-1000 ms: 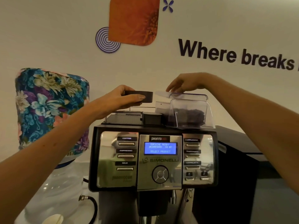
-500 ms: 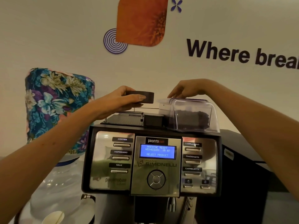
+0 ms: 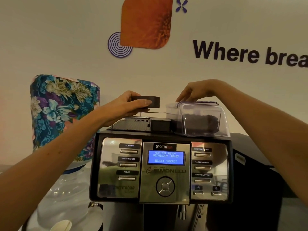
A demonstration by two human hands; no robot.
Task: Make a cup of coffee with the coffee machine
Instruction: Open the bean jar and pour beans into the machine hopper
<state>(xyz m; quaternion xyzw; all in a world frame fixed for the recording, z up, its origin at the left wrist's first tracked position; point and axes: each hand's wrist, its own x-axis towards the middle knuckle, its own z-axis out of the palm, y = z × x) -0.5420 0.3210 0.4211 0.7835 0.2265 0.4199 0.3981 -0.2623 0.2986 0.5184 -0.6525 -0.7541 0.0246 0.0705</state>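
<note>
Lid (image 3: 146, 101) pinched above machine (image 3: 164, 169) top

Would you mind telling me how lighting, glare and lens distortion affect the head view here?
Head view: warm, dim indoor light; the chrome panels of the coffee machine carry mirror-like reflections, yet the blue display stays readable; wide-angle lens bends the wall lettering and stretches both forearms at the edges; the left hand holding the black lid looks sharp.
</note>
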